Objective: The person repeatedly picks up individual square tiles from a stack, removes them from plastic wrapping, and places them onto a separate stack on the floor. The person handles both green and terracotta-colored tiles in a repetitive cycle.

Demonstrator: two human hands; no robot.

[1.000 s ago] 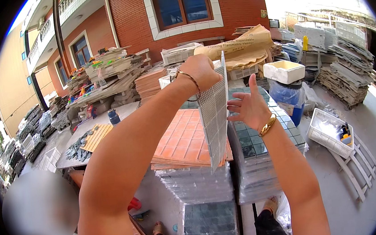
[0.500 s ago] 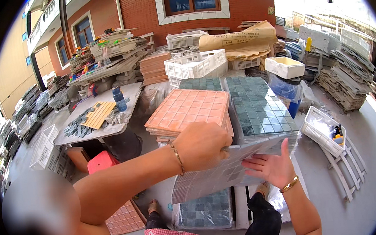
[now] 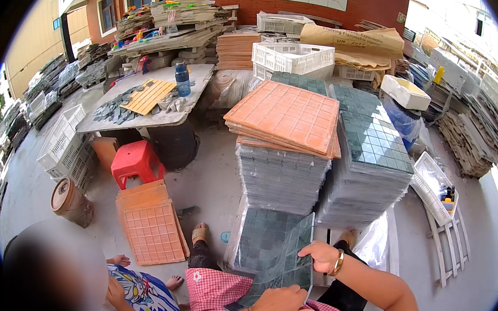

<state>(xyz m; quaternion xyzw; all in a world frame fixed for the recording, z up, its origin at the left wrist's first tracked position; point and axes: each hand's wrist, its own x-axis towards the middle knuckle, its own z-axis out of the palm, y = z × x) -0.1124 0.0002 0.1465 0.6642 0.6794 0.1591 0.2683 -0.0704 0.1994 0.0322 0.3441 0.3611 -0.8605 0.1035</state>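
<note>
A thin sheet of dark green mosaic tiles (image 3: 287, 256) is held tilted in front of my lap. Its near edge is gripped by my left hand (image 3: 279, 308), with the fingers curled over it. My right hand (image 3: 322, 258) pinches the right edge, thumb on the face. Beneath the sheet and partly covered by it lies a low stack of similar green mosaic sheets (image 3: 261, 228). Just beyond, orange grid trays (image 3: 284, 117) rest on a plastic-wrapped tile stack (image 3: 280, 173). A taller stack of glossy green mosaic sheets (image 3: 371, 130) stands to its right.
A child (image 3: 134, 299) sits close on my left. Orange grid trays (image 3: 152, 232) and a red stool (image 3: 136, 162) stand on the floor beyond. A table (image 3: 197, 101) carries loose tile pieces and a blue bottle (image 3: 182, 79). At right is a white crate (image 3: 432, 190).
The sheet has come down from beside the tall stack toward my lap, its green face now showing. My right hand has gone from spread fingers to a pinch. The view has swung left.
</note>
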